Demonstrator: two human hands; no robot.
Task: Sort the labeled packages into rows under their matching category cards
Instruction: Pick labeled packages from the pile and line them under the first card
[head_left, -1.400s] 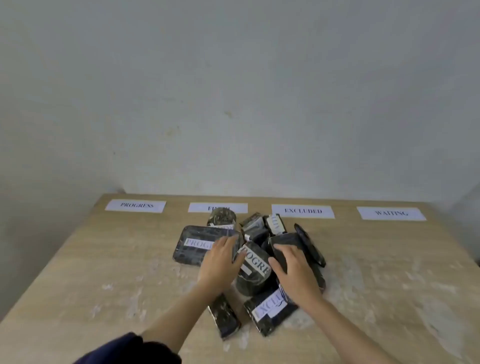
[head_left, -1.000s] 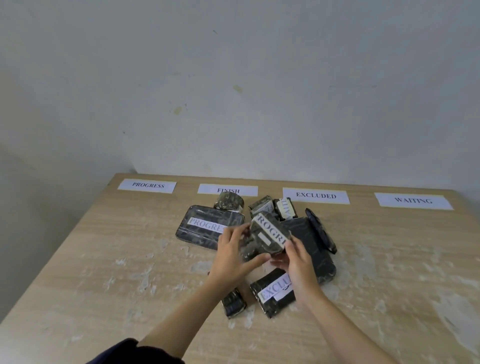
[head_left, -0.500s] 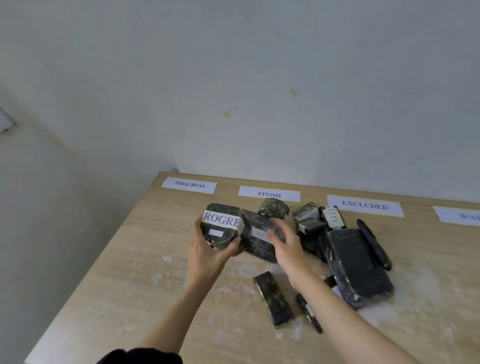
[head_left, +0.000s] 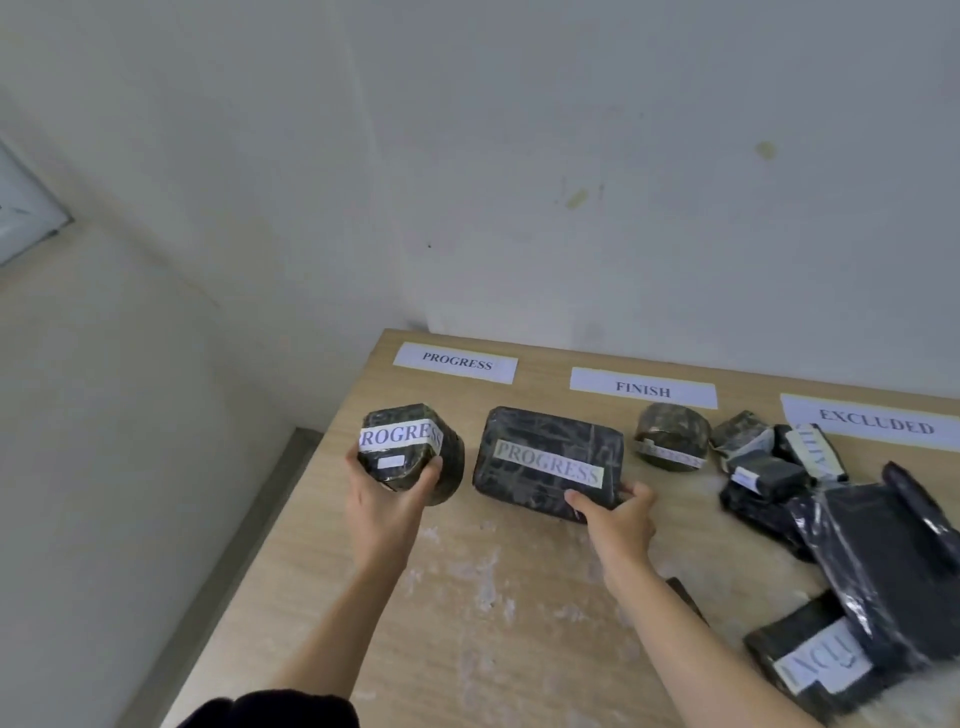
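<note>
Left hand (head_left: 387, 499) clasps round PROGRESS package (head_left: 410, 452), off bench (head_left: 498, 597), just below PROGRESS card (head_left: 456, 361) (short drop suffices). Right hand (head_left: 618, 514) pinches flat PROGRESS package (head_left: 548, 462), long axis sideways.

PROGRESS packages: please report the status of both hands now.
Left hand holds round PROGRESS package, near PROGRESS card. Right hand grips flat PROGRESS package on table. Unsorted pile at right, nothing blocking.
</note>
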